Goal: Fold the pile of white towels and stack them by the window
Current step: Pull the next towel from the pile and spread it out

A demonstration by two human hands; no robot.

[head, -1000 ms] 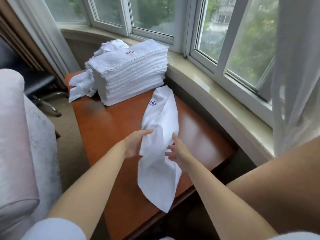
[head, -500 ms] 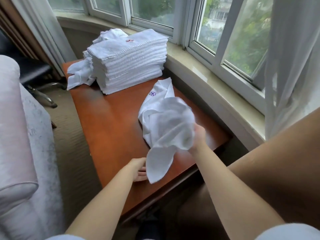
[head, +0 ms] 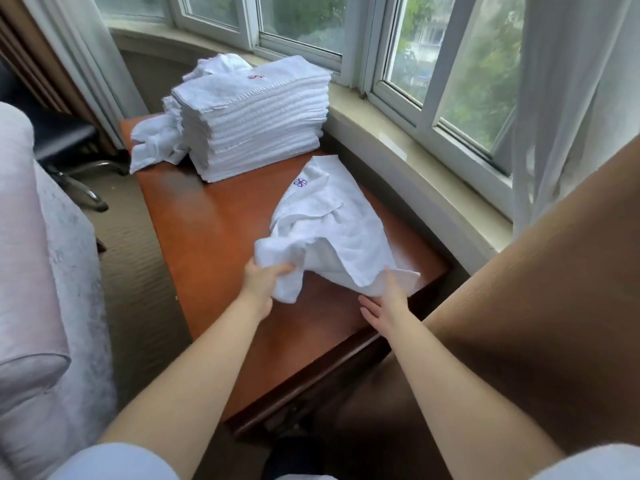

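Now the left hand point(head: 265, 282) pinches the towel point(head: 332, 237)'s near corner; right hand point(head: 388, 306) grips its edge.

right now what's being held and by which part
The towel: the left hand grips its near left edge; the right hand holds its near right corner.

A reddish-brown polished wooden table point(head: 221, 237) stands beside a curved beige stone windowsill point(head: 408, 147). White-framed glass windows point(head: 367, 46) run above the sill. A sheer white curtain point(head: 568, 98) hangs at right. A pale pink upholstered armchair point(head: 31, 271) occupies the left, on olive carpet point(head: 138, 271).
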